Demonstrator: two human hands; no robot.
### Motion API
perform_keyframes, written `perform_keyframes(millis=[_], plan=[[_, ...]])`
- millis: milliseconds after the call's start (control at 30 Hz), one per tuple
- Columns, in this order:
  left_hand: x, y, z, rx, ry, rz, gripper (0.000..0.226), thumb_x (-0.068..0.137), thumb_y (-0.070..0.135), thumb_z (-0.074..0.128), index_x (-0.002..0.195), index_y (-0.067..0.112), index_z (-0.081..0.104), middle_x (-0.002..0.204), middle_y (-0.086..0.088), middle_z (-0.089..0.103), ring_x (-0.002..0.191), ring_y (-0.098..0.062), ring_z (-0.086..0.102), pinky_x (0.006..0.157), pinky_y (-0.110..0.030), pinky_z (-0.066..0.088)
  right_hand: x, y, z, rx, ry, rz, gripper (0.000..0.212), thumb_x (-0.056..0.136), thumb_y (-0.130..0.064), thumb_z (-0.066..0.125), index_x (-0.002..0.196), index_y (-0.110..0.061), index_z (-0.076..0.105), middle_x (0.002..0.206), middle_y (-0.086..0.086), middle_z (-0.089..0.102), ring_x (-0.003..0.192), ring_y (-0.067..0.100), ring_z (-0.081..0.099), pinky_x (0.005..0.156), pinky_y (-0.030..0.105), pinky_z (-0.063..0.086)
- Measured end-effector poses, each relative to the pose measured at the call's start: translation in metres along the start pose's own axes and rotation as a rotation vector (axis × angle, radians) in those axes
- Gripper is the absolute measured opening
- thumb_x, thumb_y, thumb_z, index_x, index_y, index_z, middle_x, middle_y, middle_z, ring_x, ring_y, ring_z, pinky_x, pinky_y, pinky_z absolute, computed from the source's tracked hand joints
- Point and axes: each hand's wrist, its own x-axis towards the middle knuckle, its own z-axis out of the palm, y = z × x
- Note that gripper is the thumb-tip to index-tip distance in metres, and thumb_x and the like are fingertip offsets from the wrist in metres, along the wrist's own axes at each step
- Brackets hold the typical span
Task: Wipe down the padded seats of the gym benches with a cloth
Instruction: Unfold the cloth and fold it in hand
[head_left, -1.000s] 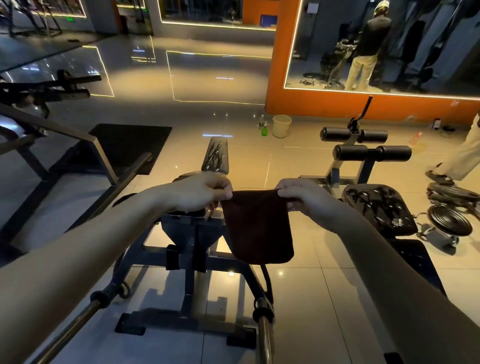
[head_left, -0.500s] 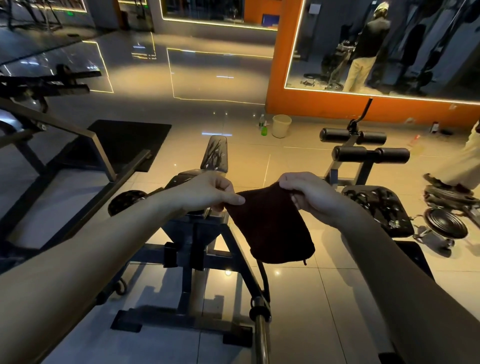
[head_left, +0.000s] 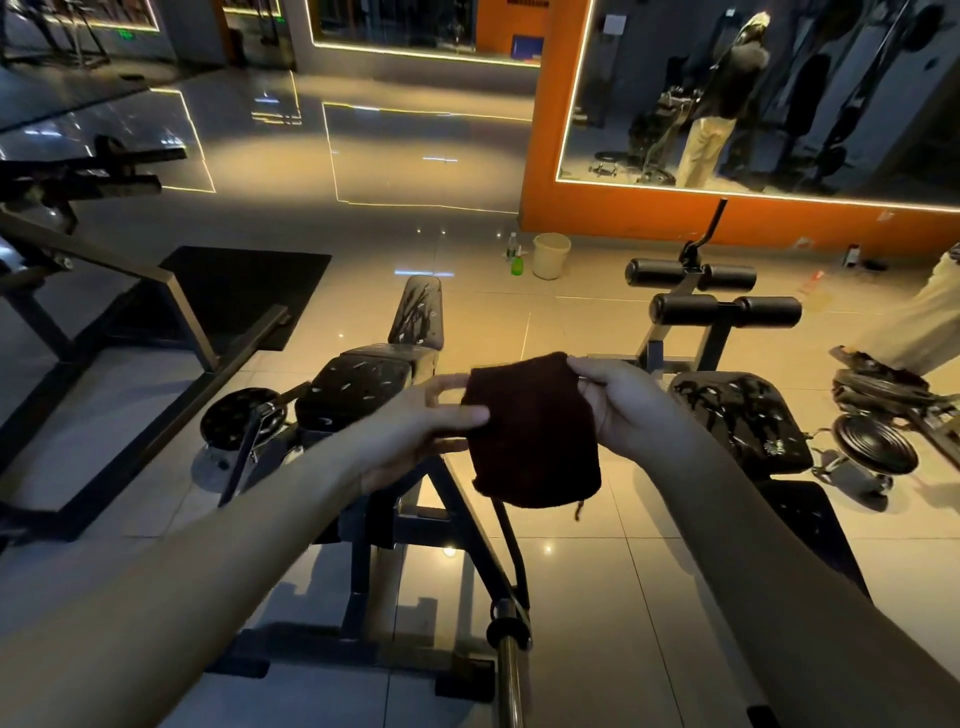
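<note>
Dark cloth (head_left: 535, 447) held up in air, between left seat (head_left: 358, 395) and right seat (head_left: 743, 421). Grip of right hand (head_left: 628, 410) pinches cloth's upper right corner. Grip of left hand (head_left: 415, 431) spread, straight fingers on cloth's left edge.

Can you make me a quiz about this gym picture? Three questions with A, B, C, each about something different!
1. Where is the pale bucket?
A. on a bench seat
B. on the floor by the orange wall
C. in someone's arms

2. What colour is the cloth?
A. white
B. yellow
C. dark brown

3. What is the cloth doing?
A. hanging in the air
B. lying on the floor
C. spread flat on a seat

Answers:
1 B: the pale bucket stands on the tiles next to the orange wall.
2 C: the cloth looks dark reddish brown.
3 A: the right hand grips its top corner, and it hangs above the floor.
</note>
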Motion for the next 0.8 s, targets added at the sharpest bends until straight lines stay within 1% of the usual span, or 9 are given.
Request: perform_keyframes(millis=[100, 200, 300, 400, 467, 533, 633, 700, 800], plan=[[0.005, -0.011, 0.02, -0.027, 0.26, 0.005, 0.073, 0.077, 0.015, 0.083, 0.142, 0.024, 0.05, 0.142, -0.015, 0.054, 0.125, -0.028, 0.057, 0.114, -0.045, 0.04, 0.005, 0.005, -0.012, 0.02, 0.139, 0.068, 0.02, 0.103, -0.018, 0.055, 0.106, 0.0, 0.065, 0.11, 0.016, 0.075, 0.11, 0.029, 0.069, 0.1, 0.039, 0.053], [0.014, -0.011, 0.032, -0.173, 0.42, -0.01, 0.063, 0.079, 0.013, 0.081, 0.136, 0.02, 0.055, 0.139, -0.015, 0.055, 0.123, -0.029, 0.057, 0.11, -0.047, 0.046, 0.008, 0.02, -0.031, -0.113, -0.007, 0.101, 0.031, 0.1, -0.029, 0.06, 0.12, -0.006, 0.062, 0.121, 0.016, 0.071, 0.117, 0.032, 0.065, 0.094, 0.046, 0.053], [0.02, -0.006, 0.042, -0.14, 0.512, -0.048, 0.052, 0.084, 0.01, 0.077, 0.133, 0.015, 0.057, 0.125, -0.012, 0.061, 0.112, -0.024, 0.06, 0.088, -0.033, 0.051, 0.012, 0.035, -0.048, -0.273, -0.035, 0.08, 0.047, 0.091, -0.013, 0.07, 0.133, 0.003, 0.056, 0.127, 0.021, 0.066, 0.119, 0.034, 0.064, 0.093, 0.042, 0.056], [0.022, -0.004, 0.051, -0.095, 0.544, -0.041, 0.043, 0.087, 0.01, 0.074, 0.128, 0.014, 0.06, 0.119, -0.009, 0.063, 0.108, -0.022, 0.06, 0.075, -0.029, 0.047, 0.014, 0.036, -0.053, -0.212, 0.062, -0.056, 0.049, 0.087, 0.001, 0.073, 0.133, -0.006, 0.056, 0.127, 0.022, 0.062, 0.116, 0.033, 0.064, 0.085, 0.034, 0.059], [0.022, -0.003, 0.057, -0.072, 0.534, -0.032, 0.037, 0.088, 0.011, 0.074, 0.123, 0.017, 0.064, 0.121, -0.009, 0.064, 0.111, -0.023, 0.061, 0.079, -0.031, 0.048, 0.014, 0.031, -0.056, -0.25, 0.082, -0.148, 0.05, 0.087, -0.001, 0.075, 0.132, -0.013, 0.058, 0.124, 0.017, 0.064, 0.113, 0.029, 0.065, 0.085, 0.033, 0.06], [0.023, -0.001, 0.063, -0.042, 0.515, -0.016, 0.034, 0.089, 0.011, 0.072, 0.121, 0.019, 0.067, 0.123, -0.008, 0.065, 0.113, -0.023, 0.061, 0.084, -0.032, 0.049, 0.011, 0.023, -0.058, -0.337, 0.006, -0.16, 0.051, 0.086, -0.001, 0.075, 0.132, -0.017, 0.059, 0.122, 0.014, 0.066, 0.112, 0.026, 0.065, 0.093, 0.037, 0.058], [0.025, 0.002, 0.068, 0.086, 0.454, -0.01, 0.038, 0.087, 0.008, 0.073, 0.121, 0.022, 0.068, 0.13, -0.009, 0.062, 0.122, -0.026, 0.058, 0.103, -0.041, 0.049, 0.005, 0.01, -0.062, -0.613, -0.087, -0.18, 0.05, 0.083, 0.003, 0.075, 0.126, -0.02, 0.064, 0.123, 0.01, 0.066, 0.117, 0.026, 0.061, 0.102, 0.041, 0.053], [0.026, 0.004, 0.071, 0.246, 0.428, -0.009, 0.042, 0.086, 0.007, 0.074, 0.124, 0.022, 0.066, 0.13, -0.008, 0.061, 0.124, -0.026, 0.057, 0.109, -0.046, 0.048, 0.004, 0.002, -0.063, -0.744, -0.094, -0.225, 0.048, 0.083, 0.004, 0.074, 0.123, -0.021, 0.066, 0.123, 0.005, 0.064, 0.117, 0.02, 0.059, 0.094, 0.031, 0.053], [0.028, 0.008, 0.076, 0.466, 0.447, 0.048, 0.042, 0.087, 0.009, 0.075, 0.127, 0.015, 0.065, 0.123, -0.006, 0.063, 0.119, -0.023, 0.06, 0.103, -0.043, 0.053, 0.003, -0.007, -0.061, -0.864, -0.096, -0.293, 0.044, 0.085, 0.004, 0.072, 0.122, -0.019, 0.068, 0.12, -0.001, 0.064, 0.111, 0.011, 0.057, 0.077, 0.016, 0.045]])
